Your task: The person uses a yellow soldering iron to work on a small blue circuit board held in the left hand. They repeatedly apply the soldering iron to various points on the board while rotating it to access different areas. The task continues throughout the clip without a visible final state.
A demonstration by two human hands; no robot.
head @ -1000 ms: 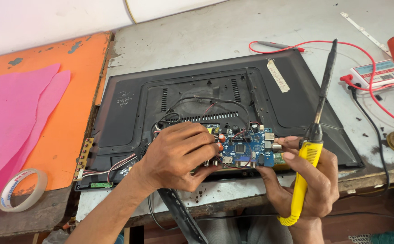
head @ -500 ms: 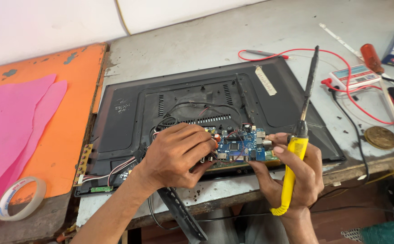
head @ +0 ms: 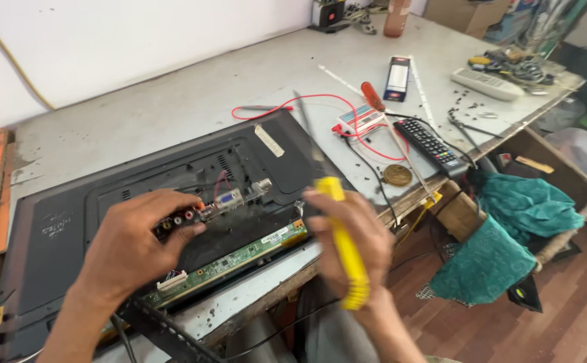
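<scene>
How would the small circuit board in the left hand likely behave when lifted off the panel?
The circuit board looks thin and rigid, so probably light and stiff in the left hand. Its exposed connectors suggest fragility. Wires seem to run beneath it, so it may tug back.

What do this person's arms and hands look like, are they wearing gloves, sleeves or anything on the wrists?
Both are bare. The left hand has no glove and no ring that I can see, and its forearm shows no sleeve or watch. The right hand is blurred, but it too looks ungloved, with a bare wrist and forearm. No bands, tape or markings show on either.

Matt black plastic panel (head: 71, 222), scuffed grey bench (head: 172, 101)
</scene>
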